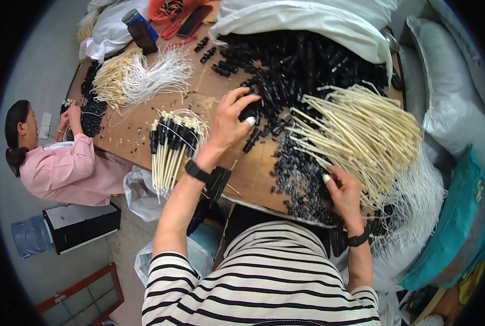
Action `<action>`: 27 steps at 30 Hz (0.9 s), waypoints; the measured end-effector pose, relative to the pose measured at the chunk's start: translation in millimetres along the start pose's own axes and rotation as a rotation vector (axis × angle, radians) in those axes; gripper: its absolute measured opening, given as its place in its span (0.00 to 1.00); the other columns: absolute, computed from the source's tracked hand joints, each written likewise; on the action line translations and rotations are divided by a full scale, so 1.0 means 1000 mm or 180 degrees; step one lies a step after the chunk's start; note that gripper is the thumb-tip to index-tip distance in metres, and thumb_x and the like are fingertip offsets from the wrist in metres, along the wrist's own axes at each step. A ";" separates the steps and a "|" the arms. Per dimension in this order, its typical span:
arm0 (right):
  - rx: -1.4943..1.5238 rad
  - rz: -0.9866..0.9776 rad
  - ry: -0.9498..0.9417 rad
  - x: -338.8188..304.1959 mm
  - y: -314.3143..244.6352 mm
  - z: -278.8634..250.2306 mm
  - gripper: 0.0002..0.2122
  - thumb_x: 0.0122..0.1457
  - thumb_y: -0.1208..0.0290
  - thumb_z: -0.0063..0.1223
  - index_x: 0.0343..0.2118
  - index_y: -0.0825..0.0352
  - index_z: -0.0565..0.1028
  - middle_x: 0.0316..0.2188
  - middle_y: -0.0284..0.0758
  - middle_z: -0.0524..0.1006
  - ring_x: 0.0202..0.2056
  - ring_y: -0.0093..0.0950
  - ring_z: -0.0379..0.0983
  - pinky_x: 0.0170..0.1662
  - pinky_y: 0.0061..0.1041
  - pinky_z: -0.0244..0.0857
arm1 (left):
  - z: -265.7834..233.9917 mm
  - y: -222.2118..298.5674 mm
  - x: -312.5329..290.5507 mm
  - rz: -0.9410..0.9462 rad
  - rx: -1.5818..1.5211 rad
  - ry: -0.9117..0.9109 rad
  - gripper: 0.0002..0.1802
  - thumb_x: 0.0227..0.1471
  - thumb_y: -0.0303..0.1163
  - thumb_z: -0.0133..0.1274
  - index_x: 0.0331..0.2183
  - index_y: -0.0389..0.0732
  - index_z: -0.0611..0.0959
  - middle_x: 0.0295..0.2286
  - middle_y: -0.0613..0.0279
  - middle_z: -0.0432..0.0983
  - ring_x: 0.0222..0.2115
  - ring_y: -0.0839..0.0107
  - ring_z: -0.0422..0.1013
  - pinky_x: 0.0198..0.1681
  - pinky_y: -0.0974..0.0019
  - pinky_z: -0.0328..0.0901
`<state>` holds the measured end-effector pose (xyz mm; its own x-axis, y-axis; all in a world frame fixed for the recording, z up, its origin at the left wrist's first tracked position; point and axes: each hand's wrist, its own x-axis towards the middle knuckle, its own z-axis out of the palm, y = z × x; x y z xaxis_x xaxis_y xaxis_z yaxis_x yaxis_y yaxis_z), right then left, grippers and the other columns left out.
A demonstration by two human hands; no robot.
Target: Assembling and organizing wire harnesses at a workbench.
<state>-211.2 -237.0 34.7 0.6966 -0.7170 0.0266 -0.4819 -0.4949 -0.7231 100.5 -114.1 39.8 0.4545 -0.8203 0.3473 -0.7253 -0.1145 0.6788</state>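
At the edge of a heap of black plastic connectors (307, 60), my left hand (231, 122) has its fingers and thumb curled round a black connector (246, 112). My right hand (345, 193) is lower and to the right, its thumb and forefinger closed at a cream-coloured stick at the near side of a large bundle of cream sticks (367, 119). White cords (416, 190) trail from that bundle. Small black and clear pieces (302, 185) lie beside my right hand. White covers sit on both thumb tips.
Left of my left forearm, a bunch of cream sticks with black connectors (172, 141) overhangs the brown table (128, 136). Farther back lie white cords (161, 70) and a phone (194, 22). A person in pink (68, 163) works at the left. White sacks (448, 81) crowd the right side.
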 end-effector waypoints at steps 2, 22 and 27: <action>0.0112 -0.0070 0.0228 -0.007 0.010 -0.004 0.10 0.51 0.73 0.57 0.38 0.65 0.79 0.24 0.38 0.77 0.22 0.35 0.73 0.27 0.28 0.64 | 0.003 0.010 -0.027 -0.0080 0.0229 -0.0092 0.27 0.36 0.20 0.55 0.44 0.44 0.81 0.50 0.55 0.69 0.52 0.52 0.63 0.57 0.56 0.59; -0.1709 -0.0154 0.0083 -0.016 0.019 -0.020 0.05 0.46 0.76 0.55 0.28 0.64 0.73 0.28 0.37 0.72 0.29 0.42 0.73 0.30 0.38 0.64 | 0.052 0.022 -0.069 0.0001 0.0030 -0.0322 0.17 0.42 0.16 0.52 0.36 0.41 0.82 0.40 0.58 0.76 0.37 0.57 0.74 0.34 0.61 0.69; -0.1187 -0.0787 0.0203 -0.011 0.000 -0.019 0.06 0.49 0.75 0.54 0.30 0.66 0.72 0.27 0.39 0.73 0.27 0.42 0.72 0.29 0.36 0.64 | 0.054 0.029 -0.062 0.0008 0.0734 -0.0504 0.17 0.43 0.18 0.53 0.38 0.44 0.82 0.41 0.59 0.75 0.35 0.59 0.76 0.31 0.62 0.69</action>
<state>-229.3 -238.5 47.1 0.7863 -0.5780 0.2181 -0.4718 -0.7898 -0.3919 23.2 -97.1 2.9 0.3792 -0.8960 0.2310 -0.8331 -0.2219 0.5067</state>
